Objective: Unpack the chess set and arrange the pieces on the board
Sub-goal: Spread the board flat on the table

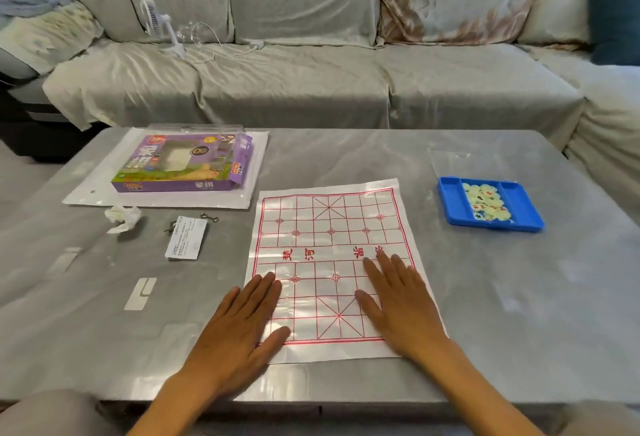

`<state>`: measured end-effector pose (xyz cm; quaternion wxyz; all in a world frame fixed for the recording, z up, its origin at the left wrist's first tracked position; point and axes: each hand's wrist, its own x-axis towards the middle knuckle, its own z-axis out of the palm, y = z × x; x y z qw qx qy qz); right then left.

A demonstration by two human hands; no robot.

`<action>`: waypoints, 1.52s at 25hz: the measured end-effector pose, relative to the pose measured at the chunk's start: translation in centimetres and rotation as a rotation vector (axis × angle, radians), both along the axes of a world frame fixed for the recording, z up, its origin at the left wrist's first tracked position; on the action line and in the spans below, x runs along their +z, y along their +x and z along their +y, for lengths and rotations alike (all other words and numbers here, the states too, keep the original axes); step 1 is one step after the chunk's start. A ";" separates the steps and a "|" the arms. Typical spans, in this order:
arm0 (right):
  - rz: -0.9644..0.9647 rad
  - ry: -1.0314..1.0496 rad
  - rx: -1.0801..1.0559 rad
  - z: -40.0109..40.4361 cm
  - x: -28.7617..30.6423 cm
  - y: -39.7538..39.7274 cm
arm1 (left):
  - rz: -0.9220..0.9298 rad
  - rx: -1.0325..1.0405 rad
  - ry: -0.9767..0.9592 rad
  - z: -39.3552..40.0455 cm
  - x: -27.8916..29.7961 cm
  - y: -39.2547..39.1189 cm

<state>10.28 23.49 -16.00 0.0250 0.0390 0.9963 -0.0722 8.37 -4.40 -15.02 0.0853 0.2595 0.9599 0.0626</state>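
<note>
Grey glossy tabletop [485, 297] before a draped sofa [311, 64], both hands flat on a thin plastic chess board [332, 238].
Left hand [239, 328] and right hand [398, 300] lie palm-down, fingers straight, pressing the board's near corners; its red-lined sheet runs lengthwise away from the person. Right of it, well apart, a blue rectangular tray [519, 207] holds round pale pieces [486, 203]. Far left sits the purple cardboard box [183, 165].
</note>
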 end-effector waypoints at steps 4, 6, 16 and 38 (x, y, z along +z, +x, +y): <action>0.003 0.005 -0.014 0.5 -0.7 -2.5 | -0.049 -0.030 -0.034 0.1 0.3 -3.1; -0.006 0.004 -0.025 0.8 -0.7 -3.9 | -0.058 -0.047 -0.039 0.4 0.4 -4.8; 0.012 -0.035 -0.027 -0.1 0.0 -3.7 | -0.006 -0.070 -0.037 1.6 -0.3 -12.4; 0.210 0.185 -0.354 17.0 1.7 -5.6 | 0.063 -0.017 0.111 14.9 -1.8 -5.0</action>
